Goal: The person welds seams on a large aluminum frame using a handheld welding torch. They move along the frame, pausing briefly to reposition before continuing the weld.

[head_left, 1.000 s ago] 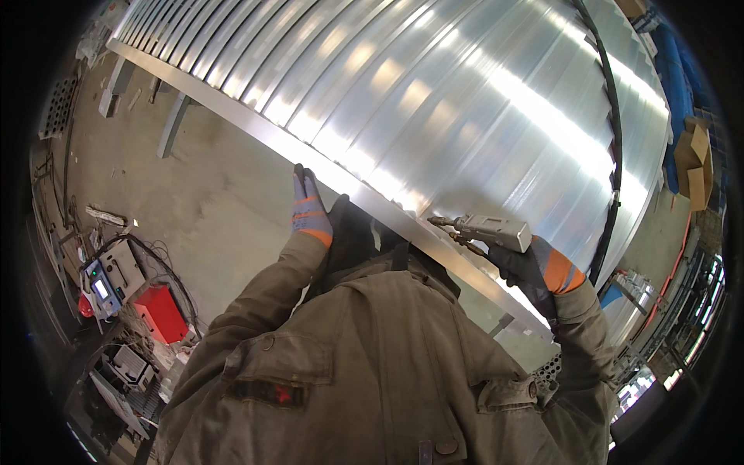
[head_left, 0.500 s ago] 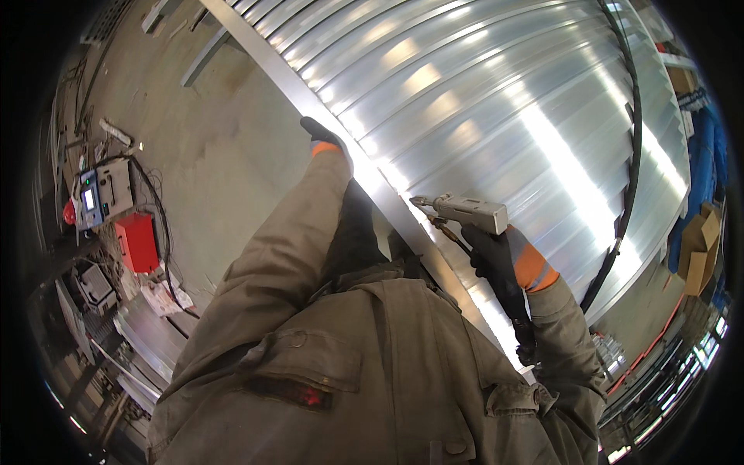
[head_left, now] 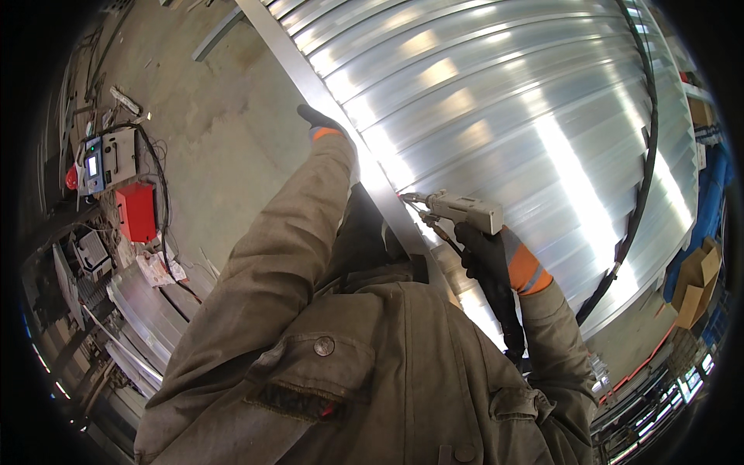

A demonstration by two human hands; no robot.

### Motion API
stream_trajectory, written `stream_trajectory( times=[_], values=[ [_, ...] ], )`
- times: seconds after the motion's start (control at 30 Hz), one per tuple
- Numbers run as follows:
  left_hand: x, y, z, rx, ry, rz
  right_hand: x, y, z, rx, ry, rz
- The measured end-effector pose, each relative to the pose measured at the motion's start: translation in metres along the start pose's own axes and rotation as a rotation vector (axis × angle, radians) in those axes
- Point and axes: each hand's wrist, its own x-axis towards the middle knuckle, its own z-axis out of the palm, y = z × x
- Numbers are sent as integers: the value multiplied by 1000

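Observation:
My right hand [head_left: 484,256], in a black glove with an orange and grey cuff, grips a handheld welding gun [head_left: 465,209] with a grey body. Its nozzle points left at the seam of a large ribbed silver metal panel [head_left: 457,116], and a small red light spot shows by the tip. A thin wire guide [head_left: 438,229] runs under the gun. My left hand [head_left: 322,122], gloved likewise, is up against the panel's flat edge rail [head_left: 310,85]. One digit sticks out away from the rail; the other fingers are hidden.
A black hose [head_left: 647,155] lies across the panel's right side. On the floor at left stand a grey control unit [head_left: 116,161] with a lit screen and a red box [head_left: 136,212], with a cable beside them. An open cardboard box [head_left: 697,283] is at right.
The gun and my right hand have shifted slightly left, bringing the nozzle tip nearer the rail's seam. A red spot now shows at the tip. The whole view has tilted a little.

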Motion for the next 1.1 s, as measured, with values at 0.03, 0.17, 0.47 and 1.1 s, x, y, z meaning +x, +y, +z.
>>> stream_trajectory(
  times=[0.03, 0.17, 0.47, 1.1],
  values=[
    [3, 0, 2, 24, 3, 7, 1, 0, 0, -27, 0, 8],
    [11, -2, 8, 97, 4, 33, 6, 0, 0, -90, -9, -6],
    [18, -4, 15, 183, 3, 80, 12, -3, 0, -115, -22, 44],
    [25, -3, 22, 297, 13, 123, 16, -8, -5, -166, -58, 52]
  ],
)
